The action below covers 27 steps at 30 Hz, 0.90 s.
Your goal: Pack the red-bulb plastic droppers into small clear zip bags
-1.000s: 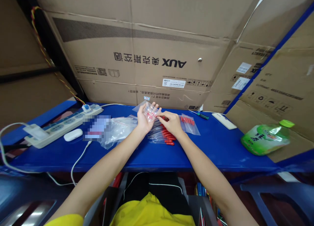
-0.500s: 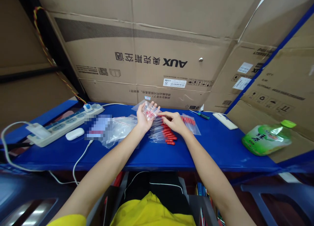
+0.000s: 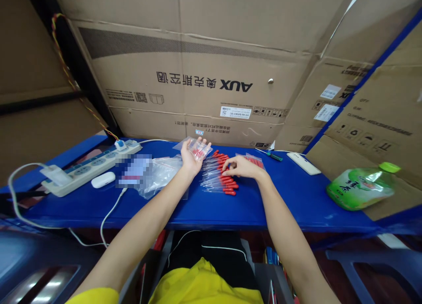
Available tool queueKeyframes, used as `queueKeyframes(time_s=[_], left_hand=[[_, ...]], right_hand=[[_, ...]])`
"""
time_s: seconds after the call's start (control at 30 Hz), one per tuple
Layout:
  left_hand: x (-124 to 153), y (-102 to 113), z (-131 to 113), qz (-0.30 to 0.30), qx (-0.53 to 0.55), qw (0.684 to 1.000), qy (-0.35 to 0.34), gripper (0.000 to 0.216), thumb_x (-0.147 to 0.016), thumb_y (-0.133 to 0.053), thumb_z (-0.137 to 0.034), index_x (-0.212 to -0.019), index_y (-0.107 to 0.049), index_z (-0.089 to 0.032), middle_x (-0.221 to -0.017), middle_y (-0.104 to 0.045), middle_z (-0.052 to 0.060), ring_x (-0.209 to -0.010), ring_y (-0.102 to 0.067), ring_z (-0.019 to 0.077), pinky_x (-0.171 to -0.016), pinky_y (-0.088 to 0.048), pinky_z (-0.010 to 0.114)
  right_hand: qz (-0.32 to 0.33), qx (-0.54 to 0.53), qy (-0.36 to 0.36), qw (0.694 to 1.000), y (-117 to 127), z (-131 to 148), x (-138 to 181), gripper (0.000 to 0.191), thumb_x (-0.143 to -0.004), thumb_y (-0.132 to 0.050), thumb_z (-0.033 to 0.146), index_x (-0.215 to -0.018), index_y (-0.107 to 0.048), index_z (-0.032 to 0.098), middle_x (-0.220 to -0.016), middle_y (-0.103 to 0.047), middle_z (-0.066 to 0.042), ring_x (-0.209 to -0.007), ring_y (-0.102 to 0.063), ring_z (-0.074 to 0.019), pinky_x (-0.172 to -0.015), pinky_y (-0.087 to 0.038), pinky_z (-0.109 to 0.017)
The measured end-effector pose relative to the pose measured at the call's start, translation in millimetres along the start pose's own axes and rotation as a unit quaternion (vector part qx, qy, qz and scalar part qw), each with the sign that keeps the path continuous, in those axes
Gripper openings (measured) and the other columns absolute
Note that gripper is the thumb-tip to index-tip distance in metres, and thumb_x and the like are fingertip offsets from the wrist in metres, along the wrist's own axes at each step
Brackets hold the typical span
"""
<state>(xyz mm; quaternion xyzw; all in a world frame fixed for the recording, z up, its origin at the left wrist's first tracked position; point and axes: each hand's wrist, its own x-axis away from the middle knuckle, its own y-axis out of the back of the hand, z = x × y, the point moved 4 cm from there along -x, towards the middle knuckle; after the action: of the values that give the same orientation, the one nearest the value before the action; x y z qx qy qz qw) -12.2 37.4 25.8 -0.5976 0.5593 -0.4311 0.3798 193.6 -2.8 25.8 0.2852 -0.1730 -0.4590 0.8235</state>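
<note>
My left hand (image 3: pixel 193 158), palm up with fingers curled, holds a clear zip bag (image 3: pixel 180 146) with several red-ended pieces inside. A small blue-and-white label (image 3: pixel 198 132) shows at the bag's top. On the blue table to its right lies a pile of droppers (image 3: pixel 214 176), thin clear tubes with red bulbs pointing right. My right hand (image 3: pixel 240 167) is over the right side of this pile, thumb and forefinger bent together at the bulbs; what they pinch is hidden. Behind it lies another clear bag (image 3: pixel 255 160) with red-ended pieces.
Left of the pile lie clear bags (image 3: pixel 161 174), a blurred-out item (image 3: pixel 134 170), a white earphone case (image 3: pixel 103 180) and a power strip (image 3: pixel 95 163). Toward the right are a screwdriver (image 3: pixel 274 156), a white phone (image 3: pixel 303 163) and a green bottle (image 3: pixel 361 187). Cardboard (image 3: pixel 198 102) stands behind.
My right hand has moved from beside the bag, back right and down to the bulbs in the pile. My left hand with the bag has shifted slightly left.
</note>
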Motion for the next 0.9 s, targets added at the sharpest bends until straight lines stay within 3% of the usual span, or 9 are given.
queueKeyframes(time_s=[0.4,0.6,0.9], left_hand=[[-1,0,-5,-0.008,-0.003,1.0,-0.01,0.008,-0.094,-0.058,-0.028,-0.093,-0.06,-0.02,-0.094,-0.073,0.006,-0.091,-0.074,0.0204,-0.106,-0.057,0.053],[-2,-1,-7,-0.006,-0.004,1.0,-0.015,0.008,-0.093,-0.058,-0.029,-0.09,-0.057,-0.021,-0.093,-0.072,0.005,-0.09,-0.074,0.0201,-0.106,-0.057,0.053],[0,-3,-9,-0.01,0.004,1.0,-0.02,0.007,-0.092,-0.057,-0.028,-0.089,-0.055,-0.022,-0.092,-0.072,0.005,-0.09,-0.074,0.0205,-0.105,-0.057,0.053]], right_hand=[[0.009,0.03,0.032,0.999,1,7,0,0.029,-0.077,-0.082,0.046,-0.08,-0.081,0.017,-0.059,-0.062,0.003,-0.053,-0.044,-0.0099,-0.052,-0.029,-0.025],[-0.075,0.001,0.045,0.996,8,9,2,0.025,-0.082,-0.076,0.042,-0.082,-0.076,0.017,-0.056,-0.056,0.006,-0.053,-0.043,-0.0098,-0.054,-0.03,-0.025],[-0.223,-0.058,0.131,0.964,12,28,5,0.021,-0.082,-0.073,0.038,-0.086,-0.067,0.018,-0.073,-0.066,0.001,-0.064,-0.055,-0.0127,-0.062,-0.043,-0.026]])
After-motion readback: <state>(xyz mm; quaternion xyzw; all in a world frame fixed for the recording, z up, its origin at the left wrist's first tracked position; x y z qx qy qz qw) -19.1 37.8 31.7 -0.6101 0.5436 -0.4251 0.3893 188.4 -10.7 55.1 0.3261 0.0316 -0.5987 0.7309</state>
